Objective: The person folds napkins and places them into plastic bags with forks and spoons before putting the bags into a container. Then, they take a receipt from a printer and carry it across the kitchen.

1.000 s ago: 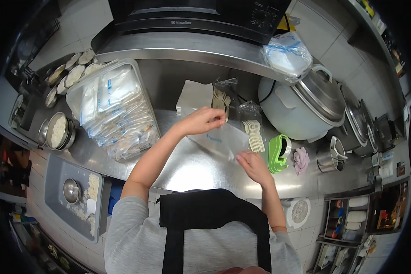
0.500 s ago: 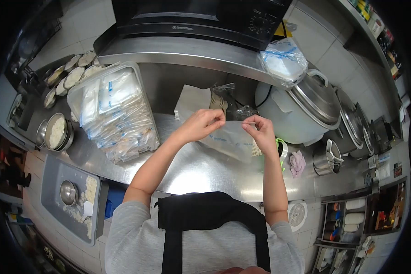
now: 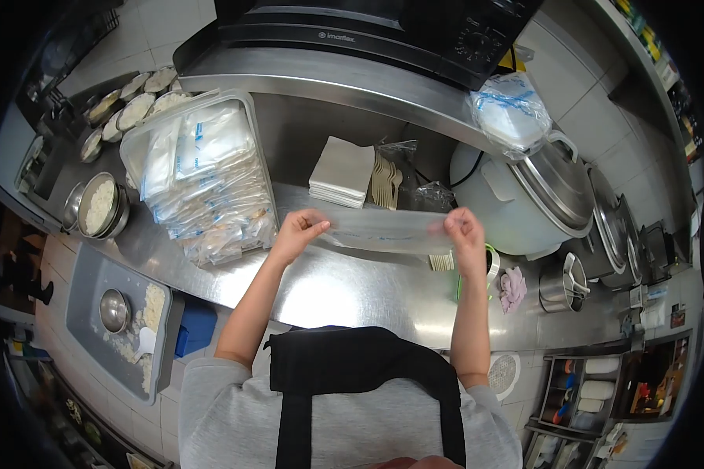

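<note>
A clear plastic bag (image 3: 383, 231) with blue print is stretched sideways above the steel counter. My left hand (image 3: 299, 234) pinches its left end, and my right hand (image 3: 465, 234) grips the opposite end. Just beyond the bag sit a stack of white napkins (image 3: 343, 170) and a bunch of wooden forks (image 3: 385, 180). To the left of my left hand, a clear plastic tub (image 3: 252, 117) is filled with packed plastic bags (image 3: 203, 172). Close to my right hand are a roll of green tape (image 3: 490, 266) and a small bundle of pale sticks (image 3: 441, 262).
A black microwave (image 3: 352, 35) rests on the steel shelf above. Large lidded pots (image 3: 516, 195) and a steel container (image 3: 559, 285) line the right side. A pink cloth (image 3: 512, 289) lies before them. Bowls of rice (image 3: 99, 209) and a grey bin (image 3: 90, 328) are at left.
My hands have moved apart, the left one leftward, pulling the bag wide and taut between them. The camera view has shifted slightly.
</note>
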Available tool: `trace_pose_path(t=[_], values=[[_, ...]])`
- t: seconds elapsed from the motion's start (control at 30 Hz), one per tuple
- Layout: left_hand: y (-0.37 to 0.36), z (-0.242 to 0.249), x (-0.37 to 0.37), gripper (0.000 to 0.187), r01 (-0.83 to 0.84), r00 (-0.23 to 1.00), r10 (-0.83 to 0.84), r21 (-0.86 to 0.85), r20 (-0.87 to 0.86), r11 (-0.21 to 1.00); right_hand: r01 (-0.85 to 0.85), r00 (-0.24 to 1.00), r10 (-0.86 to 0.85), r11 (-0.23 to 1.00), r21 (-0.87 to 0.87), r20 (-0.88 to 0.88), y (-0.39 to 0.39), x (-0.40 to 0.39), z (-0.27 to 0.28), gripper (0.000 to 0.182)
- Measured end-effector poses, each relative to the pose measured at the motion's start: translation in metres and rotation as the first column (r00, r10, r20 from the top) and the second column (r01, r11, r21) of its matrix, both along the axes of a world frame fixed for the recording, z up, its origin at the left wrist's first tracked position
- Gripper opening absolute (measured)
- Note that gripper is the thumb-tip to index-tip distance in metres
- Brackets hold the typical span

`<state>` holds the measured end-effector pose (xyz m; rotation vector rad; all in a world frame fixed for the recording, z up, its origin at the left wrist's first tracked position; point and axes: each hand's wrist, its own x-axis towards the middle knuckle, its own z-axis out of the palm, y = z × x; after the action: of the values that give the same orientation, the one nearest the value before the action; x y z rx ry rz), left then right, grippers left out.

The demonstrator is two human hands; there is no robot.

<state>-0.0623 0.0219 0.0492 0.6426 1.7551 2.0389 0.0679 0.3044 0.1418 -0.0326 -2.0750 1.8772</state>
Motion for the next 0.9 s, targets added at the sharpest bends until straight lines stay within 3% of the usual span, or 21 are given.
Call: trace_pose_path(t=[0.13, 0.23, 0.27, 0.3, 0.37, 0.43, 0.47, 0.5, 0.53, 0.7, 0.73, 0.83, 0.9], values=[[-0.010, -0.045, 0.021, 0.013, -0.001, 0.994, -0.013, -0.135, -0.108, 0.991, 0.119, 0.982, -0.107, 0.991, -0.069, 0.157, 0.013, 0.022, -0.106, 0.014], [-0.016, -0.062, 0.049, 0.013, 0.012, 0.999, 0.001, -0.289, 0.045, 0.957, 0.154, 0.945, -0.132, 0.987, -0.051, 0.299, 0.006, 0.042, -0.157, 0.012], [-0.016, -0.063, 0.057, 0.014, -0.048, 0.998, 0.027, -0.413, -0.057, 0.910, 0.158, 0.943, -0.133, 0.986, -0.058, 0.306, 0.004, 0.044, -0.164, 0.012], [-0.015, -0.061, 0.063, 0.014, -0.114, 0.986, 0.034, -0.522, -0.161, 0.845, 0.215, 0.910, -0.199, 0.977, -0.004, 0.362, -0.001, 0.045, -0.163, 0.011], [-0.013, -0.053, 0.070, 0.014, -0.168, 0.976, 0.059, -0.555, -0.210, 0.814, 0.275, 0.867, -0.270, 0.960, 0.049, 0.418, -0.010, 0.046, -0.161, 0.011], [-0.009, -0.049, 0.073, 0.015, -0.230, 0.960, 0.085, -0.578, -0.268, 0.783, 0.266, 0.805, -0.442, 0.865, 0.425, 0.396, -0.016, 0.042, -0.154, 0.014], [-0.008, -0.048, 0.073, 0.014, -0.282, 0.939, 0.086, -0.605, -0.332, 0.745, 0.269, 0.804, -0.443, 0.866, 0.422, 0.396, -0.018, 0.039, -0.151, 0.014], [-0.007, -0.048, 0.074, 0.014, -0.333, 0.916, 0.084, -0.628, -0.392, 0.703, 0.260, 0.788, -0.493, 0.810, 0.526, 0.369, -0.020, 0.039, -0.149, 0.015], [-0.006, -0.049, 0.074, 0.014, -0.333, 0.916, 0.083, -0.632, -0.391, 0.700, 0.245, 0.774, -0.537, 0.743, 0.623, 0.336, -0.022, 0.038, -0.149, 0.017], [0.002, -0.054, 0.062, 0.014, -0.403, 0.853, -0.015, -0.677, -0.521, 0.616, 0.261, 0.774, -0.575, 0.672, 0.693, 0.266, -0.023, 0.038, -0.153, 0.018], [0.003, -0.050, 0.061, 0.014, -0.401, 0.853, -0.018, -0.677, -0.522, 0.617, 0.271, 0.783, -0.584, 0.628, 0.729, 0.212, -0.024, 0.038, -0.152, 0.017], [0.005, -0.027, 0.063, 0.025, -0.381, 0.902, 0.074, -0.705, -0.425, 0.599, 0.258, 0.766, -0.587, 0.655, 0.710, 0.263, -0.020, 0.038, -0.153, 0.017], [0.005, -0.017, 0.068, 0.043, -0.493, 0.617, 0.020, -0.366, -0.787, 0.789, 0.263, 0.763, -0.590, 0.656, 0.707, 0.263, -0.017, 0.038, -0.156, 0.017]])
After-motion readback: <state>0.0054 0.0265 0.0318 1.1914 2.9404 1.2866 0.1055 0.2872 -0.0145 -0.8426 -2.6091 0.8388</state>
